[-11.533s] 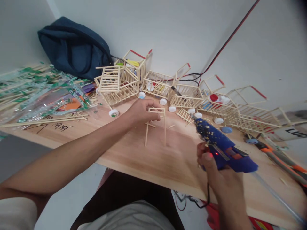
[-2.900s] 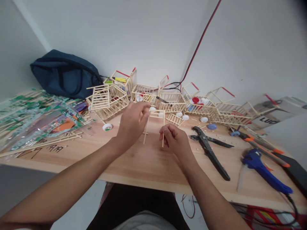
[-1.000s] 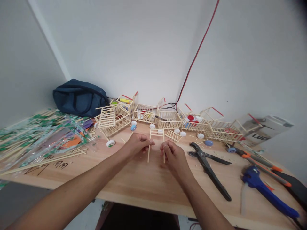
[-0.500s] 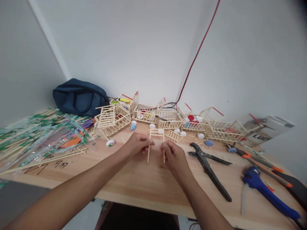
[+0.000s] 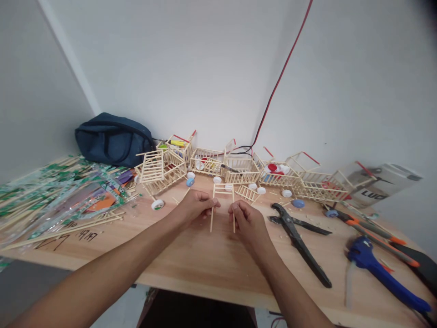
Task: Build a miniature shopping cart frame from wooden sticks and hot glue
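Observation:
Between my hands is a small wooden stick frame (image 5: pixel 223 193), two long sticks joined by crosspieces at the far end. My left hand (image 5: pixel 198 205) pinches its left stick, and my right hand (image 5: pixel 248 219) pinches the right one. The near ends of both sticks stick out toward me, unjoined. Just beyond the frame's right side lies a small ladder-like stick panel (image 5: pixel 247 193). White bottle caps (image 5: pixel 217 180) rest behind it. A miniature stick cart (image 5: pixel 241 167) stands farther back, with a dark pen-like thing across it.
Several more stick carts (image 5: pixel 321 187) line the wall. Left lie bundled sticks in plastic wrap (image 5: pixel 78 200) and a blue pouch (image 5: pixel 114 139). To the right are black cutting pliers (image 5: pixel 302 243), orange-handled pliers (image 5: pixel 382 241), a blue glue gun (image 5: pixel 385 273) and a lettered clear bag (image 5: pixel 378 187).
The view has shifted very slightly. Both hands keep the same grip on the stick frame, which stays in nearly the same place.

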Demonstrator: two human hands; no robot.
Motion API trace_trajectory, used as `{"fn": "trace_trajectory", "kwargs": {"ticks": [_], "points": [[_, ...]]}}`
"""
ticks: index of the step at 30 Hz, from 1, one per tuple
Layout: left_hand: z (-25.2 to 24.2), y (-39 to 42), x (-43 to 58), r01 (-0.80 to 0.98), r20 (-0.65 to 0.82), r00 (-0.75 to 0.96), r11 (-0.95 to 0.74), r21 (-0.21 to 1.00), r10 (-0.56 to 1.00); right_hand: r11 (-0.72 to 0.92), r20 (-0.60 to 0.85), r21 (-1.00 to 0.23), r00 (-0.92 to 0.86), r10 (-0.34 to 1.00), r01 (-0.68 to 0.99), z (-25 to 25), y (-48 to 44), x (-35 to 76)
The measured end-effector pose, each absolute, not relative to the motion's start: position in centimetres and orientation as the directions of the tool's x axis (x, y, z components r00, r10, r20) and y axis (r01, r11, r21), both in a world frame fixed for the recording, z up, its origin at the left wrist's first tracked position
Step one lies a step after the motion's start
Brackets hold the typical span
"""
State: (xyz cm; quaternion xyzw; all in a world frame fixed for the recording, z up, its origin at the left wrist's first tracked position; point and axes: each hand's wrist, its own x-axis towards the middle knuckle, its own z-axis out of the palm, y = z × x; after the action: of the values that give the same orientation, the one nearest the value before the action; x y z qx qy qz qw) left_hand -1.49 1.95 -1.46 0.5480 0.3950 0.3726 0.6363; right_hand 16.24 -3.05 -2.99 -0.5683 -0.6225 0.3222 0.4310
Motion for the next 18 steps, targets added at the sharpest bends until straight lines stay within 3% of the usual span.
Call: {"fn": "trace_trajectory", "kwargs": {"ticks": [18], "points": [[-1.4,1.97,-1.47,-0.037,-0.111,0.406,0.138,0.99,0.907,0.154,0.179,-0.881,0.015,0.984,0.447,-2.9,-3.0,16.14]]}}
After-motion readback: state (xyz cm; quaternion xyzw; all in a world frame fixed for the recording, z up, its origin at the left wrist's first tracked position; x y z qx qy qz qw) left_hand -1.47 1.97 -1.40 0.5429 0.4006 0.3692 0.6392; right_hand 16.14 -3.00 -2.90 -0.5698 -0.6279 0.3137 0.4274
